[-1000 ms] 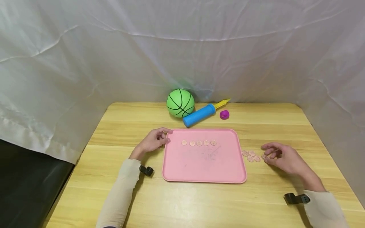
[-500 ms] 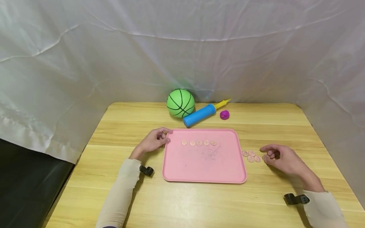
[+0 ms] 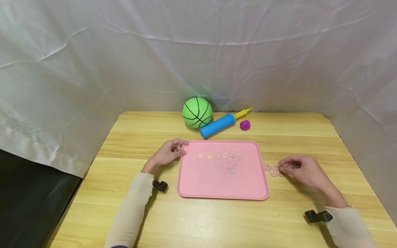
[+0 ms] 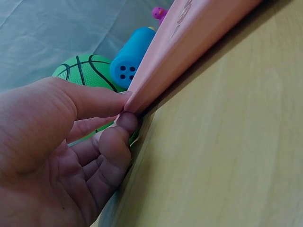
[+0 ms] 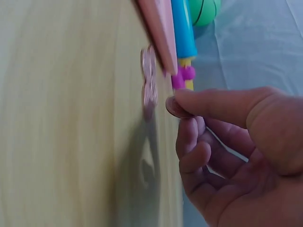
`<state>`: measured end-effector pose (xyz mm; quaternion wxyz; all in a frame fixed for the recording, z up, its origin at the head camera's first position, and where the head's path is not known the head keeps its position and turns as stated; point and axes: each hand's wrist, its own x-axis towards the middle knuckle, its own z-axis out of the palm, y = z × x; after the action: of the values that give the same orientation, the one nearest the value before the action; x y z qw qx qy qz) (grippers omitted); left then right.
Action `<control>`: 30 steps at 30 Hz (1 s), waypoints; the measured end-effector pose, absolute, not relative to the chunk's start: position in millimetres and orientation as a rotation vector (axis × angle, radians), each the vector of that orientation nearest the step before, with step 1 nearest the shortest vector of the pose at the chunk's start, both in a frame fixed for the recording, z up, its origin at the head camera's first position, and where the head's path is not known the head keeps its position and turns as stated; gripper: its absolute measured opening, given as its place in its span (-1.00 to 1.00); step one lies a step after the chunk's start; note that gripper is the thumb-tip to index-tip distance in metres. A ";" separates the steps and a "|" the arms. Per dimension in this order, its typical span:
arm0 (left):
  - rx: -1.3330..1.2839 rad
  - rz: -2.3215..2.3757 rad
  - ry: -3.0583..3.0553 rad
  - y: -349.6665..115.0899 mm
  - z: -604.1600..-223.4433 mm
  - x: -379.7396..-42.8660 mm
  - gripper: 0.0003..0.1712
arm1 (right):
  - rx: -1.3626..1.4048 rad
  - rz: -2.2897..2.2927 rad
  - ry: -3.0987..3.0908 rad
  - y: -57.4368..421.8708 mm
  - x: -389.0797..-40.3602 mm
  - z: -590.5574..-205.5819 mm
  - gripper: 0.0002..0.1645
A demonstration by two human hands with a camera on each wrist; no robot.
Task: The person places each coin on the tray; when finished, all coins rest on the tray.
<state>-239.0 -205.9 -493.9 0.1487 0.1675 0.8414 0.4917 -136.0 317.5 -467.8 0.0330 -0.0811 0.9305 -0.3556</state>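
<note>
My left hand pinches the left rim of the pink tray near its upper left corner, thumb and fingertips on the edge. Inside the tray, several copper-coloured coins lie flat in a row toward the far side. My right hand is just off the tray's right side, pinching one coin between thumb and fingertips. In the right wrist view that coin is raised above the tabletop. Several other coins lie in a small cluster on the table beside the tray, partly overlapped by my right fingertips.
Behind the tray sit a green ball with black lines, a blue hand pump with a yellow tip, and a small purple toy duck. A grey-white curtain closes off the back and sides of the wooden table.
The right hand has picked up the outermost coin from the table and moved left, over the coin cluster. The left hand stays on the tray rim.
</note>
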 end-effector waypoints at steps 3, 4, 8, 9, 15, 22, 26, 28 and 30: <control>0.483 1.419 2.418 -206.0 -494.5 -239.3 -0.55 | -0.218 -1.102 2.837 308.7 -139.4 -464.4 -0.79; 0.487 1.417 2.419 -206.1 -494.8 -239.7 -0.55 | -0.208 -1.105 2.827 305.6 -140.4 -463.5 -0.77; 0.511 1.407 2.424 -206.1 -494.9 -240.5 -0.56 | -0.176 -1.146 2.758 292.5 -144.3 -461.6 -0.74; 0.514 1.407 2.425 -206.2 -494.7 -240.4 -0.56 | -0.176 -1.164 2.740 289.0 -145.3 -461.7 -0.73; 0.516 1.411 2.425 -207.1 -493.5 -239.0 -0.56 | -0.185 -1.268 2.635 263.4 -148.5 -461.6 -0.67; 0.505 1.430 2.410 -206.7 -494.2 -238.4 -0.56 | -0.210 -1.334 2.562 228.2 -149.3 -456.4 -0.67; 0.511 1.425 2.412 -207.2 -494.4 -238.2 -0.57 | -0.246 -1.364 2.514 209.0 -150.7 -454.5 -0.71; 0.513 1.423 2.412 -207.4 -494.2 -238.1 -0.56 | -0.275 -1.366 2.508 200.3 -152.2 -454.8 -0.75; 0.512 1.421 2.413 -207.4 -493.1 -237.7 -0.56 | -0.327 -1.363 2.520 191.7 -154.3 -454.9 -0.79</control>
<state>-237.7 -207.4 -493.1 0.1471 0.1778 0.8384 0.4937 -154.3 191.7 -454.9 0.1286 -0.1123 0.8667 -0.4687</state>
